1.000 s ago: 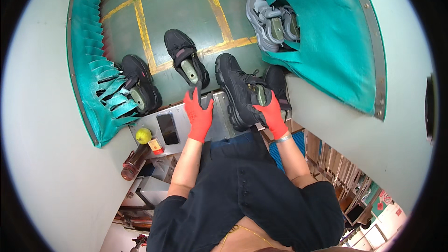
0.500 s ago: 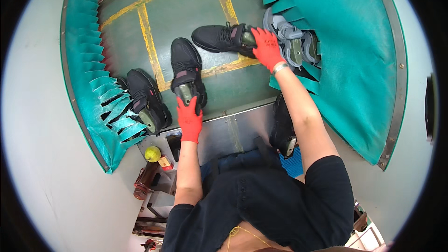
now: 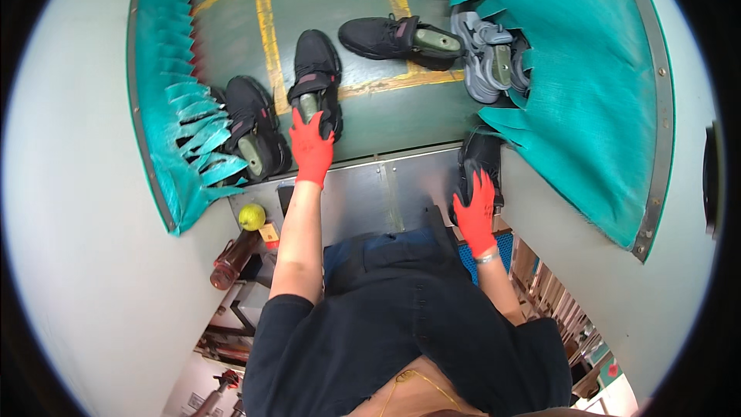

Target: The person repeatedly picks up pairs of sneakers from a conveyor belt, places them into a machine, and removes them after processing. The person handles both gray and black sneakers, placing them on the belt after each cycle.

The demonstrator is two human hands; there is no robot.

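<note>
My left hand (image 3: pixel 311 150), in a red glove, grips the heel end of a black shoe (image 3: pixel 316 58). A green shoe last fills that shoe's opening, and its toe points away from me. Down at the right, my right hand (image 3: pixel 476 212), also red-gloved, rests with outstretched fingers against another black shoe (image 3: pixel 483 153) by the metal edge; part of this shoe is hidden under the hand. Farther off, a third black shoe (image 3: pixel 378 37) lies sideways with a green last (image 3: pixel 438 42) in it. One more black shoe (image 3: pixel 251 104) stands at the left, beside the slit curtain.
Teal slit curtains hang at the left (image 3: pixel 158 85) and right (image 3: pixel 587 85) of the green belt (image 3: pixel 370 120) with yellow lines. Grey shoes (image 3: pixel 482 69) poke out from the right curtain. A metal ledge (image 3: pixel 363 193) runs in front. A yellow-green fruit (image 3: pixel 252 217) and a dark bottle (image 3: pixel 234 262) sit lower left.
My right hand has let go of the sideways black shoe and come down to the black shoe at the lower right. The left hand keeps its hold. The view has shifted.
</note>
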